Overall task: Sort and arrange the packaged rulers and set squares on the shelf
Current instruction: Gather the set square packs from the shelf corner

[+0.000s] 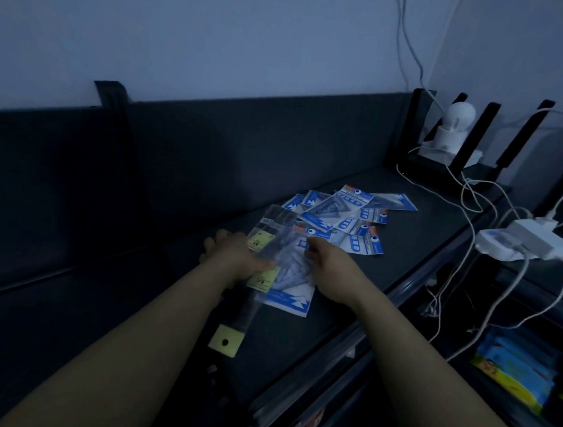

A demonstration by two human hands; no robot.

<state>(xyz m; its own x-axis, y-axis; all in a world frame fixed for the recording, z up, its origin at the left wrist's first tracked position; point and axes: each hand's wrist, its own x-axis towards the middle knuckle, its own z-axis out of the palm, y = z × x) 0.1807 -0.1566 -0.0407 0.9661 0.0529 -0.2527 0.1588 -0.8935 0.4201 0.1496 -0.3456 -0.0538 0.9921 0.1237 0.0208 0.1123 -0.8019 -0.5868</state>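
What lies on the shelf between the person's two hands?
In the head view, a blurred clear packet with blue-and-white card lies between the left hand and the right hand, overlapping yellow-labelled ruler packets beside it.

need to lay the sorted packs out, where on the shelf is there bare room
Bare shelf lies left of the left hand, running to the back panel. A smaller patch sits between the blue packs and the cables. It is crowded around both hands and the right hand.

The room is dim, with a pale bare wall (217, 33) behind. A dark shelf (401, 238) runs along it; white cables (412, 57) hang down at the right.
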